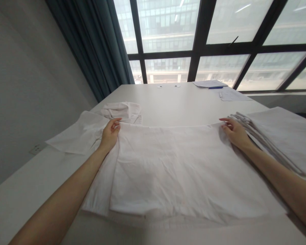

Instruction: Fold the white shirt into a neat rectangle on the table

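A white garment (173,166) lies spread over the near part of the table, its far edge stretched nearly straight between my two hands. Its exact kind is not clear. My left hand (111,134) pinches the far left corner, where a layer is folded inward. At the far right corner, my right hand (233,131) has thumb and fingers closed on the same edge. Beyond my left hand, a loose white piece of cloth (83,134) sticks out to the left like a sleeve. A crumpled white bundle of cloth (122,110) sits just behind that hand.
Folded white cloths (283,136) are stacked right of my right hand. Papers (210,83) and a blue pen (215,87) lie at the far end of the white table (168,105). A wall (40,85) and a dark curtain (99,44) border the left; windows stand behind.
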`<state>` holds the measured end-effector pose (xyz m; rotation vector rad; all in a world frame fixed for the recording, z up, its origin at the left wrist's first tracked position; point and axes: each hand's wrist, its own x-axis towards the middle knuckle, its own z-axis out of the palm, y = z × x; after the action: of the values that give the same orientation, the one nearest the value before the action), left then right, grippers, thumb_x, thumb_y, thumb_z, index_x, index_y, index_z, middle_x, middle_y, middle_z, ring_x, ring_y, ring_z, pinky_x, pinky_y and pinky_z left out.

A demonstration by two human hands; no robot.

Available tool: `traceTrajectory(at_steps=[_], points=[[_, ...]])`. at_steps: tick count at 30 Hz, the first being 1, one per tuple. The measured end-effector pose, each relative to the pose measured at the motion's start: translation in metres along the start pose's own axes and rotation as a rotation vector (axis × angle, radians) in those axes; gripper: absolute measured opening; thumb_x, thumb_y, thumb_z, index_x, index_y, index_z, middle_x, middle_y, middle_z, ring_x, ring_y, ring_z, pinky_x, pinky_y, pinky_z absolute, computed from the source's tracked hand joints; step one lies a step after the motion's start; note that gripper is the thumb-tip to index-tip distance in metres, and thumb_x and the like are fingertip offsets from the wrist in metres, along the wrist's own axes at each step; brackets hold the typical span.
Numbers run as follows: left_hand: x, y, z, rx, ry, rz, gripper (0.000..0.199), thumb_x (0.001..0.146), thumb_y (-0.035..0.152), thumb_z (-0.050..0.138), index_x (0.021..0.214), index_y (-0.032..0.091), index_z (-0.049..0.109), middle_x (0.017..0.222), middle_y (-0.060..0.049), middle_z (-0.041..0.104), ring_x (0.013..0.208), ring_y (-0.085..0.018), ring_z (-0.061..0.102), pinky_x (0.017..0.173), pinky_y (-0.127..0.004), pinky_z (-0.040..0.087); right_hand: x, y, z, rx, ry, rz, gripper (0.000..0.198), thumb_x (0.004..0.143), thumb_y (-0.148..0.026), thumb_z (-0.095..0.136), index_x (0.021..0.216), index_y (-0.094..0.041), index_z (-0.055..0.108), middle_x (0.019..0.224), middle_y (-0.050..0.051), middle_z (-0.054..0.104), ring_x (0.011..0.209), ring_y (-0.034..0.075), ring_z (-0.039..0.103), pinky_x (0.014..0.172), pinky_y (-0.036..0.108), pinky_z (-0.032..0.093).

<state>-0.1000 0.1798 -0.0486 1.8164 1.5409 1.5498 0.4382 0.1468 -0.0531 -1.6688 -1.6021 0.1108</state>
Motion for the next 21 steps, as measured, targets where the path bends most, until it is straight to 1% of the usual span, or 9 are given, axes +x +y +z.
traceTrajectory(at_steps=[2,4,7,10,12,14,16,18,21], points=[[-0.001,0.004,0.000,-0.088,-0.008,-0.066,0.047,0.074,0.036,0.058,0.117,0.017,0.062,0.094,-0.005,0.065,0.088,-0.019,0.061,0.081,-0.029,0.049,-0.001,-0.002,-0.001,0.023,0.021,-0.007,0.039,0.082,-0.032,0.049,0.118,-0.020,0.062,0.104,0.013,0.068,0.092,0.028,0.064,0.075,0.039,0.052],[-0.003,0.008,0.000,-0.163,-0.021,-0.154,0.048,0.074,0.038,0.060,0.118,0.019,0.062,0.094,-0.005,0.067,0.084,-0.019,0.062,0.075,-0.028,0.050,-0.002,-0.003,-0.001,0.031,0.042,-0.002,0.039,0.083,-0.032,0.048,0.118,-0.020,0.061,0.109,0.014,0.067,0.097,0.029,0.063,0.076,0.041,0.051],[-0.005,0.012,-0.001,-0.262,-0.010,-0.265,0.049,0.072,0.039,0.065,0.117,0.020,0.063,0.093,-0.005,0.069,0.077,-0.019,0.063,0.065,-0.026,0.049,-0.003,-0.003,-0.002,0.021,0.055,0.019,0.038,0.083,-0.036,0.049,0.115,-0.019,0.063,0.099,0.014,0.068,0.084,0.030,0.063,0.071,0.043,0.050],[-0.006,0.013,-0.001,-0.283,0.004,-0.292,0.052,0.070,0.040,0.068,0.117,0.019,0.064,0.088,-0.004,0.070,0.072,-0.018,0.063,0.062,-0.025,0.050,-0.005,-0.004,-0.003,0.014,0.043,0.022,0.041,0.083,-0.040,0.050,0.116,-0.020,0.063,0.089,0.012,0.068,0.069,0.027,0.060,0.064,0.042,0.049],[-0.006,0.013,-0.001,-0.252,0.002,-0.271,0.054,0.069,0.040,0.069,0.118,0.019,0.064,0.087,-0.003,0.070,0.075,-0.019,0.064,0.066,-0.027,0.051,-0.005,-0.005,-0.003,0.020,0.040,0.015,0.045,0.083,-0.040,0.051,0.123,-0.021,0.060,0.091,0.011,0.068,0.069,0.027,0.060,0.065,0.041,0.048],[-0.005,0.011,-0.001,-0.225,0.001,-0.250,0.056,0.066,0.040,0.071,0.118,0.020,0.064,0.090,-0.003,0.070,0.083,-0.020,0.065,0.073,-0.028,0.052,-0.006,-0.006,-0.003,0.031,0.042,-0.006,0.051,0.083,-0.037,0.051,0.132,-0.022,0.054,0.100,0.011,0.068,0.075,0.027,0.061,0.069,0.041,0.048],[-0.005,0.009,-0.002,-0.215,0.000,-0.241,0.057,0.064,0.039,0.072,0.117,0.020,0.064,0.093,-0.004,0.071,0.090,-0.022,0.066,0.080,-0.030,0.052,-0.006,-0.008,-0.003,0.034,0.040,-0.034,0.054,0.083,-0.034,0.049,0.135,-0.023,0.052,0.104,0.011,0.067,0.078,0.026,0.061,0.071,0.041,0.048],[-0.004,0.007,-0.002,-0.202,-0.001,-0.233,0.056,0.063,0.038,0.072,0.115,0.020,0.065,0.097,-0.005,0.071,0.095,-0.023,0.066,0.085,-0.031,0.051,-0.007,-0.009,-0.004,0.029,0.026,-0.057,0.051,0.083,-0.030,0.047,0.132,-0.022,0.057,0.099,0.009,0.068,0.077,0.025,0.060,0.070,0.040,0.048],[-0.004,0.005,-0.001,-0.177,-0.011,-0.221,0.051,0.065,0.037,0.069,0.112,0.020,0.065,0.102,-0.006,0.071,0.101,-0.025,0.065,0.088,-0.034,0.050,-0.009,-0.012,-0.005,0.024,-0.011,-0.053,0.045,0.082,-0.026,0.045,0.121,-0.020,0.067,0.083,0.007,0.069,0.069,0.023,0.058,0.065,0.037,0.047]])
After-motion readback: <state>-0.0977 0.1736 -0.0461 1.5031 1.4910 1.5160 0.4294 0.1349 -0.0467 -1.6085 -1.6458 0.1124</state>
